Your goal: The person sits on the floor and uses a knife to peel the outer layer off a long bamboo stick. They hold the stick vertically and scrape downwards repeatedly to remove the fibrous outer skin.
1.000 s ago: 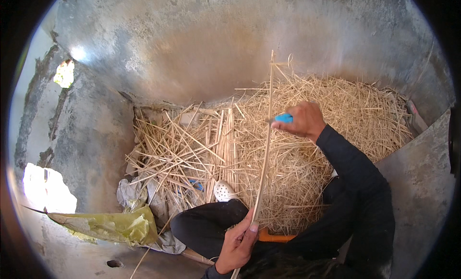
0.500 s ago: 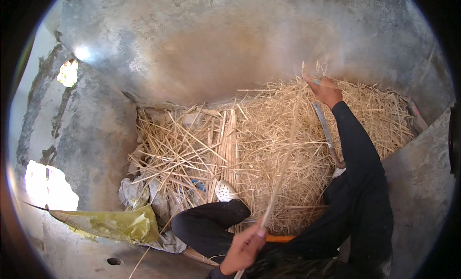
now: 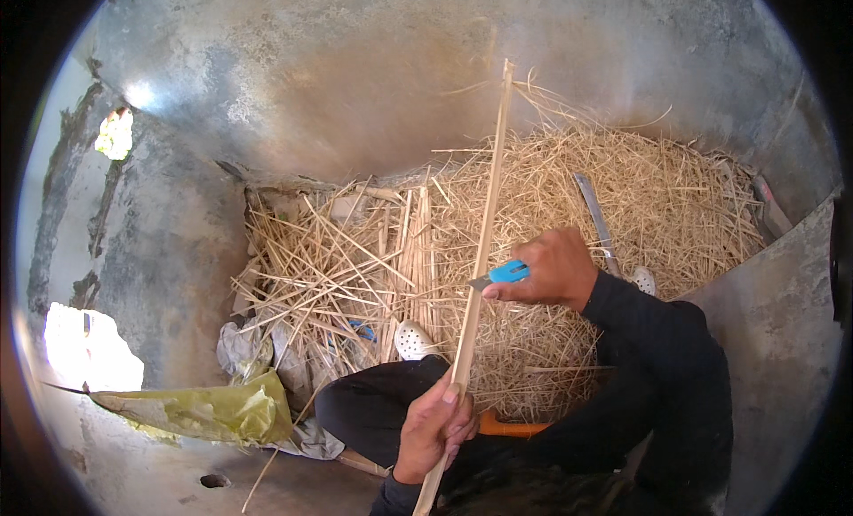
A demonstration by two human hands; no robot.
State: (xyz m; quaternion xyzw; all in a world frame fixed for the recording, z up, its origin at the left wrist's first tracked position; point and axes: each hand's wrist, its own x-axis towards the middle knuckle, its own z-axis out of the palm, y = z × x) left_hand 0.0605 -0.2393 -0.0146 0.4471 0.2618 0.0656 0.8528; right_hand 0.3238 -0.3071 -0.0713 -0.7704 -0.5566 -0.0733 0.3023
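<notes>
My left hand point(image 3: 434, 430) is closed around the lower part of a long pale strip of split bamboo or wood point(image 3: 489, 223), which slants up and away from me. Thin curled shavings hang at its far end. My right hand point(image 3: 553, 267) grips a blue utility knife point(image 3: 508, 273); its blade meets the strip about midway along. Under both hands lies a thick heap of straw-like shavings point(image 3: 533, 338). A long curved blade point(image 3: 593, 212) rests on that heap beyond my right wrist, its handle partly hidden by my arm.
Loose sticks point(image 3: 311, 267) lie crisscrossed on the left, beside a straighter bundle point(image 3: 416, 250). Yellow plastic sheeting point(image 3: 204, 409) hangs at lower left. White perforated shoes point(image 3: 412, 340) are on my feet. An orange object point(image 3: 511, 427) shows under my legs. Concrete walls point(image 3: 355, 81) surround the heap.
My right hand with the utility knife has come back toward me from the strip's far end to its middle. The strip now stands more upright in view, and the left hand has shifted slightly left.
</notes>
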